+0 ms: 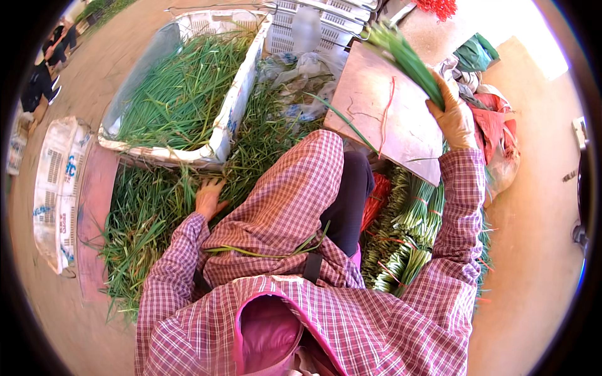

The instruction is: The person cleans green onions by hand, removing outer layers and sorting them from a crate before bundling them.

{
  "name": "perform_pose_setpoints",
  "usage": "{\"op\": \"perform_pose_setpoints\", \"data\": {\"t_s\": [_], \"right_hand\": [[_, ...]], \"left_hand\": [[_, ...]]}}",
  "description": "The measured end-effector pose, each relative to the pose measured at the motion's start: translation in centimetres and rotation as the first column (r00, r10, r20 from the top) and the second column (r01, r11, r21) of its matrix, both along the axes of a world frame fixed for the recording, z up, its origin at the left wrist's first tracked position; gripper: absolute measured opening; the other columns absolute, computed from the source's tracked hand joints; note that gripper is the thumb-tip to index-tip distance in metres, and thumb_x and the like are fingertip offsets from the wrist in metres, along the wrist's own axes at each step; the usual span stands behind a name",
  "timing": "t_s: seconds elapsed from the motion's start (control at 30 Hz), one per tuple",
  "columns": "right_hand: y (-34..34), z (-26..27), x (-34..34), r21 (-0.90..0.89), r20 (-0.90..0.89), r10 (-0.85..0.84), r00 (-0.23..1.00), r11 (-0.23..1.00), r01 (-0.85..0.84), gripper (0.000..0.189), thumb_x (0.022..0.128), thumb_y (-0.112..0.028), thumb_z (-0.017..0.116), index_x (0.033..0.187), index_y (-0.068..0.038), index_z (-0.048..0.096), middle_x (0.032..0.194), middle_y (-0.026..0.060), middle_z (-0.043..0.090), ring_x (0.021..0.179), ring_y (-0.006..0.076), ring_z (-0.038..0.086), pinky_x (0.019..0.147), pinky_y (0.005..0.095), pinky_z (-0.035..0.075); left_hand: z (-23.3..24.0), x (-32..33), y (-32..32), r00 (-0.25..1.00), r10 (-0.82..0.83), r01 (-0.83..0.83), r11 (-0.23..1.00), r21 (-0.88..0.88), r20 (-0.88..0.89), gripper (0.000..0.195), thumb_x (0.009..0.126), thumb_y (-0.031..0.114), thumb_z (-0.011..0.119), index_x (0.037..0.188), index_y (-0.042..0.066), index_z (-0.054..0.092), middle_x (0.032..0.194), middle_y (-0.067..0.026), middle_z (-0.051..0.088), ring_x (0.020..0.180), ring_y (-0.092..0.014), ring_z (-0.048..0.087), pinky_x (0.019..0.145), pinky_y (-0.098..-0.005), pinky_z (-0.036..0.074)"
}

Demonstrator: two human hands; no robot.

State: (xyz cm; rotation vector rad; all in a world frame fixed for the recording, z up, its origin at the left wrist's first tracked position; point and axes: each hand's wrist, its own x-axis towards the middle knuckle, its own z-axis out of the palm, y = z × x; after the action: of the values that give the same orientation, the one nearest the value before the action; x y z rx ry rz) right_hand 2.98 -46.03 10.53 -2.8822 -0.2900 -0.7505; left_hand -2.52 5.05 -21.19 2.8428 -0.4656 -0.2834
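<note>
My right hand (451, 110) grips a bunch of long green leafy stalks (416, 70), held at a slant over the far right part of a flat board (360, 103). A red tie (387, 115) and a few loose leaves lie on this board. My left hand (209, 197) rests, fingers spread, on a heap of loose green leaves (146, 202), just below the near edge of a white plastic crate (183, 157). That crate holds many more long green leaves (188, 94). Tied bundles of stalks (418, 207) lie stacked below the board, beside a bunch of red ties (375, 199).
Clear plastic bags (310, 70) lie between crate and board, with stacked white crates (282, 28) behind. Another white crate (61, 188) stands at the left. Red and green bags (494, 117) lie right of my right hand. Other people (40, 84) are at the far left.
</note>
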Motion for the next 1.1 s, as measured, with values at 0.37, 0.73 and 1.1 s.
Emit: {"op": "perform_pose_setpoints", "data": {"t_s": [0.37,0.73,1.1], "right_hand": [[-8.3,-9.1,2.0,0.153,-0.325,-0.121,0.938,0.972,0.179,0.069,0.073,0.000,0.062,0.134,-0.022,0.037,0.115,0.0120,0.058,0.106,0.0266,0.057,0.089,0.0342,0.043],[5.6,-12.9,-5.8,0.268,-0.368,0.086,0.926,0.963,0.017,0.060,0.070,-0.020,0.066,0.126,-0.023,0.045,0.085,0.0150,0.063,0.071,0.0327,0.062,0.063,0.0415,0.050],[-6.0,-9.4,1.2,-0.064,-0.140,-0.124,0.982,0.991,0.116,0.073,0.074,-0.010,0.060,0.136,-0.036,0.032,0.095,0.0107,0.063,0.072,0.0315,0.062,0.058,0.0421,0.048]], "left_hand": [[0.0,-4.2,6.5,0.957,0.064,0.005,0.972,0.236,-0.283,0.039,0.062,0.003,0.065,0.100,0.008,0.061,0.109,-0.0130,0.058,0.101,-0.034,0.053,0.085,-0.0397,0.044],[7.2,-6.2,3.0,0.975,0.219,-0.220,0.968,-0.119,-0.017,0.055,0.067,-0.006,0.066,0.119,0.007,0.053,0.125,-0.0167,0.049,0.114,-0.030,0.048,0.094,-0.0358,0.041],[16.1,-3.8,4.2,0.917,0.214,-0.235,0.972,-0.025,-0.336,0.016,0.080,0.016,0.060,0.087,0.006,0.069,0.059,-0.0083,0.062,0.053,-0.021,0.060,0.055,-0.0325,0.048]]}}
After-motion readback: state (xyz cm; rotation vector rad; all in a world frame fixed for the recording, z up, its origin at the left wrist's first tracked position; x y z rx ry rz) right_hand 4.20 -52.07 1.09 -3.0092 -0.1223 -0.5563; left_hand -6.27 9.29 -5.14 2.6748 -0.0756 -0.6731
